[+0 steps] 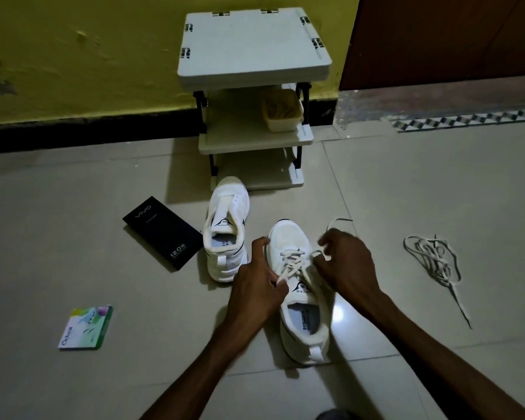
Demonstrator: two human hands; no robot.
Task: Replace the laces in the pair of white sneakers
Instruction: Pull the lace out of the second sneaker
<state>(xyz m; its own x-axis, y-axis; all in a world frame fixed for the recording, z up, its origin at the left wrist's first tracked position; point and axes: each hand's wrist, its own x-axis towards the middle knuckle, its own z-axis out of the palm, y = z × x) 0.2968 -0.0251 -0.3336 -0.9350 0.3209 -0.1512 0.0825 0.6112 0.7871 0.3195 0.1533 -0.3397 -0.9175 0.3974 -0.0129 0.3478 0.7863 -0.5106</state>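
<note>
Left hand (256, 291), right hand (344, 263) pinching lace (294, 262)

Both bare forearms reach forward from the near edge of the floor and converge toward its middle. The left forearm (194, 359) angles up and to the right. The left hand (256, 286) shows its back, with fingers curled and thumb and fingertips pinching an end of the lace (294, 262). The right forearm (437, 344) slants in from the near right corner. The right hand (346, 262), knuckles up and fingers bent, pinches another strand of the lace.
</note>
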